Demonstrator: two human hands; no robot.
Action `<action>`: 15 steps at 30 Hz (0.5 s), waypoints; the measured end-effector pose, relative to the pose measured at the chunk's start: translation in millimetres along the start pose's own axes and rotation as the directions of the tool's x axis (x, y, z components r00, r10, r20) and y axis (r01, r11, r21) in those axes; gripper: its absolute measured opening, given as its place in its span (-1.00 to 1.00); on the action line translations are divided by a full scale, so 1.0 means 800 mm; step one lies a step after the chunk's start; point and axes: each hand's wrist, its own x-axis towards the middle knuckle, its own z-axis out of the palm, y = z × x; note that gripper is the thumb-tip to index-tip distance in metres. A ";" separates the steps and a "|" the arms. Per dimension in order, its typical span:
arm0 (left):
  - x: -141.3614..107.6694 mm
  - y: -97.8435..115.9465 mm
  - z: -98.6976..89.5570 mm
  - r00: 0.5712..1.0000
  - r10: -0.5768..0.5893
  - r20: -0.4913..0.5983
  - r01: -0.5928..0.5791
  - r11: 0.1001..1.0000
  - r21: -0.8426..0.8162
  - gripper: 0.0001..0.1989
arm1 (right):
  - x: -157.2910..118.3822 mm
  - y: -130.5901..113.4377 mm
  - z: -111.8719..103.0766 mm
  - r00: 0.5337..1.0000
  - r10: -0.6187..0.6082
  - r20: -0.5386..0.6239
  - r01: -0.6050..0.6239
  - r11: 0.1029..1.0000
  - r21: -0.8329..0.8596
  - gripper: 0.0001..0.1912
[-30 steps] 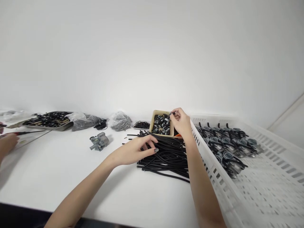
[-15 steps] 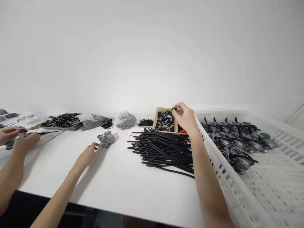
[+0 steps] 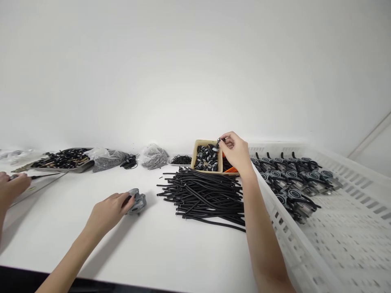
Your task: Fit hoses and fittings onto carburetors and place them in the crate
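My left hand (image 3: pixel 111 211) is closed around a grey cast-metal carburetor body (image 3: pixel 138 202), just above the white table top. Part of the casting is hidden behind the fingers. Over the right rim of a yellow bin (image 3: pixel 194 154), my right hand (image 3: pixel 234 149) pinches a small black cap with a silver ring (image 3: pixel 216 148). More of these black-and-silver caps (image 3: pixel 207 159) fill the bin. Below it lies a heap of black rubber hoses (image 3: pixel 201 191), close to my right forearm.
A white perforated crate (image 3: pixel 293 244) on the right holds rows of carburetors (image 3: pixel 291 175). Behind the yellow bin is an orange container (image 3: pixel 231 169). Along the wall stand bags of small parts (image 3: pixel 153 156) and a metal tray (image 3: pixel 81 167). A co-worker's hand (image 3: pixel 14 187) is at far left.
My left hand has closed on the carburetor body and turned it. My right hand has drawn the cap slightly up from the pile. The view has shifted a little to the right.
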 end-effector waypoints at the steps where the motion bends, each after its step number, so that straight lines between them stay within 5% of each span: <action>1: -0.005 0.006 0.003 1.000 0.028 -0.008 -0.028 1.000 -0.005 -0.59 | 0.000 -0.001 0.000 1.000 0.002 0.002 -0.002 1.000 0.011 -0.89; 6: -0.030 0.011 0.040 0.989 0.057 -0.136 -0.093 0.957 -0.274 -0.50 | -0.002 -0.002 0.002 1.000 -0.002 0.009 0.002 0.999 0.033 -0.92; 10: -0.038 0.007 0.063 0.994 0.004 0.111 0.066 0.781 -0.622 -0.14 | -0.001 -0.004 0.003 0.999 -0.002 0.033 0.001 0.999 0.037 -0.93; 15: -0.022 0.019 0.059 0.969 -0.079 0.236 0.217 0.732 -0.645 -0.03 | -0.003 -0.010 0.006 0.997 -0.006 0.082 0.006 1.000 0.010 -0.92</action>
